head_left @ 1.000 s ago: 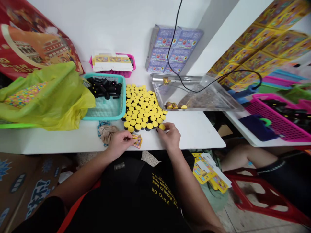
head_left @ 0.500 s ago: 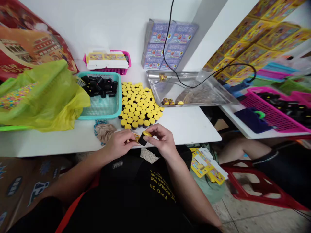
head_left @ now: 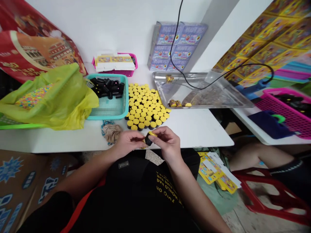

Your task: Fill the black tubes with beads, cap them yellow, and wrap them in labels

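Over the table's front edge, my right hand (head_left: 168, 141) pinches a small black tub with a yellow lid (head_left: 148, 138), which is tilted. My left hand (head_left: 129, 142) meets it from the left, its fingers closed on a small yellow printed piece (head_left: 144, 142), mostly hidden by the fingers and the tub. Just beyond my hands stand many like tubs (head_left: 143, 108), packed close with yellow lids up. A crumpled beige and blue cloth (head_left: 111, 132) lies to the left of them.
Behind are a turquoise basket (head_left: 107, 116) of black tubs and a pink basket (head_left: 126, 73) with printed cards. A metal tray (head_left: 206, 94) holds a few printed tubs; a black cable (head_left: 186, 79) hangs across it. Left is a yellow-green bag (head_left: 70, 97). Another person's leg (head_left: 262, 155) is at right.
The view has shifted a little left, so everything appears farther right. My left fingers have come closer against the tub, and less of the yellow printed piece shows.
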{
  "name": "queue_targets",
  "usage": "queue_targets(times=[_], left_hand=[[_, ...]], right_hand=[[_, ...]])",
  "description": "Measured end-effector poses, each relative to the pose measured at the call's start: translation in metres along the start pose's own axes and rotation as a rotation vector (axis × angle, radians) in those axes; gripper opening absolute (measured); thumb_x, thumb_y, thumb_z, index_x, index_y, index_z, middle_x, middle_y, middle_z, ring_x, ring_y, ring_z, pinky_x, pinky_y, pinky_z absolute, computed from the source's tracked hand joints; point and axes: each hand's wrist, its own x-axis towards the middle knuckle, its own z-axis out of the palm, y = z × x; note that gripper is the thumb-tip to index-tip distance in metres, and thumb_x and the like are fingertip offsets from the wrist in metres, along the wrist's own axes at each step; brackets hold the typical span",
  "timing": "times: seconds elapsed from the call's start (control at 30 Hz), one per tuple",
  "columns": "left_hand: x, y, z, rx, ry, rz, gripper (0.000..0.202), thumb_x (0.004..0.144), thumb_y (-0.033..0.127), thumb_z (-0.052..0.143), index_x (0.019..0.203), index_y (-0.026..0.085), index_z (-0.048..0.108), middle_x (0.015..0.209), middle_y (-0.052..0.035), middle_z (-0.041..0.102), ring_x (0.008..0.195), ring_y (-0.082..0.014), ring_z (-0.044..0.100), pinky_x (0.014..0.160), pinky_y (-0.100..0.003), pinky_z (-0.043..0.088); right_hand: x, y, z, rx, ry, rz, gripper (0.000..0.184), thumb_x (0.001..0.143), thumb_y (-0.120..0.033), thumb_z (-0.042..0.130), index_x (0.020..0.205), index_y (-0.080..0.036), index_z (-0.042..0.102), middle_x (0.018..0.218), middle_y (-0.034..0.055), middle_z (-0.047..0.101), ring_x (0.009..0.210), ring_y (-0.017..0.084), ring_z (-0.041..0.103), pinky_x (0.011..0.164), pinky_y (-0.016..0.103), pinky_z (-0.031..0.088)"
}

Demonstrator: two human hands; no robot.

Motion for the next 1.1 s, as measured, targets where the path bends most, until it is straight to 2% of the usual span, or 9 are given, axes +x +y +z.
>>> queue_targets(times=[0.2, 0.3, 0.4, 0.5, 0.63, 0.83, 0.9, 1.03, 1.1], left_hand=[[0.001, -0.004, 0.005, -0.212, -0.066, -0.319, 0.037, 0.07, 0.044, 0.082, 0.089, 0.014, 0.074, 0.065, 0.0003, 0.064, 0.052, -0.0087, 0.049, 0.049, -0.022, 0.034], [0.001, -0.004, 0.009, -0.303, -0.043, -0.336, 0.037, 0.068, 0.042, 0.084, 0.087, 0.013, 0.072, 0.074, -0.0017, 0.066, 0.062, -0.0104, 0.055, 0.058, -0.024, 0.04], [-0.001, -0.002, 0.016, -0.446, -0.032, -0.348, 0.034, 0.068, 0.037, 0.085, 0.086, 0.014, 0.069, 0.08, -0.0025, 0.067, 0.072, -0.0123, 0.059, 0.067, -0.026, 0.043], [-0.005, -0.002, 0.022, -0.535, -0.024, -0.397, 0.033, 0.067, 0.033, 0.086, 0.086, 0.015, 0.066, 0.081, -0.0021, 0.066, 0.075, -0.013, 0.06, 0.067, -0.026, 0.043], [-0.007, -0.003, 0.027, -0.543, 0.022, -0.378, 0.033, 0.062, 0.026, 0.088, 0.08, 0.014, 0.063, 0.076, -0.0002, 0.064, 0.069, -0.0109, 0.057, 0.064, -0.025, 0.042], [-0.005, -0.004, 0.028, -0.658, -0.04, -0.514, 0.037, 0.057, 0.027, 0.089, 0.077, 0.014, 0.061, 0.07, 0.0, 0.063, 0.065, -0.0116, 0.059, 0.064, -0.026, 0.044], [-0.007, -0.004, 0.028, -0.554, -0.005, -0.439, 0.036, 0.059, 0.028, 0.087, 0.079, 0.015, 0.06, 0.072, 0.0, 0.064, 0.065, -0.0116, 0.058, 0.064, -0.027, 0.044], [-0.012, -0.001, 0.026, -0.118, 0.121, -0.134, 0.031, 0.066, 0.025, 0.083, 0.084, 0.017, 0.06, 0.079, -0.0009, 0.066, 0.068, -0.0123, 0.058, 0.064, -0.027, 0.044], [-0.014, 0.0, 0.026, 0.04, 0.166, -0.033, 0.028, 0.068, 0.024, 0.082, 0.083, 0.018, 0.059, 0.081, -0.0022, 0.067, 0.07, -0.0136, 0.059, 0.065, -0.028, 0.044]], right_hand=[[-0.004, 0.0, 0.005, -0.076, 0.062, -0.048, 0.021, 0.067, -0.023, 0.084, 0.08, -0.022, 0.067, 0.074, -0.0021, 0.065, 0.065, 0.012, 0.059, 0.06, 0.026, 0.049], [-0.006, 0.0, 0.005, -0.065, 0.058, -0.026, 0.022, 0.068, -0.024, 0.083, 0.078, -0.022, 0.065, 0.073, -0.0025, 0.064, 0.064, 0.012, 0.058, 0.06, 0.027, 0.049], [-0.006, 0.0, 0.003, -0.064, -0.011, 0.025, 0.02, 0.071, -0.027, 0.082, 0.077, -0.022, 0.064, 0.073, -0.0019, 0.064, 0.062, 0.012, 0.057, 0.057, 0.027, 0.048], [-0.008, 0.001, 0.0, -0.058, -0.049, 0.094, 0.018, 0.072, -0.028, 0.081, 0.076, -0.021, 0.065, 0.073, -0.0009, 0.066, 0.062, 0.012, 0.058, 0.057, 0.027, 0.047], [-0.01, 0.003, -0.003, 0.039, -0.015, 0.15, 0.018, 0.067, -0.024, 0.084, 0.074, -0.021, 0.067, 0.069, -0.002, 0.066, 0.062, 0.012, 0.059, 0.059, 0.026, 0.047], [-0.01, 0.005, -0.003, 0.139, 0.002, 0.139, 0.018, 0.063, -0.019, 0.083, 0.074, -0.021, 0.068, 0.071, -0.0012, 0.068, 0.063, 0.013, 0.06, 0.06, 0.026, 0.047], [-0.01, 0.004, -0.005, 0.085, -0.008, 0.15, 0.019, 0.064, -0.022, 0.084, 0.077, -0.021, 0.069, 0.075, -0.0005, 0.069, 0.067, 0.013, 0.061, 0.062, 0.027, 0.049], [-0.01, -0.002, -0.01, -0.091, -0.099, 0.201, 0.028, 0.067, -0.032, 0.085, 0.089, -0.021, 0.071, 0.077, -0.0001, 0.069, 0.068, 0.014, 0.063, 0.063, 0.028, 0.05], [-0.01, -0.004, -0.011, -0.124, -0.141, 0.211, 0.03, 0.068, -0.037, 0.085, 0.09, -0.021, 0.072, 0.076, 0.0007, 0.07, 0.068, 0.015, 0.063, 0.064, 0.029, 0.051]])
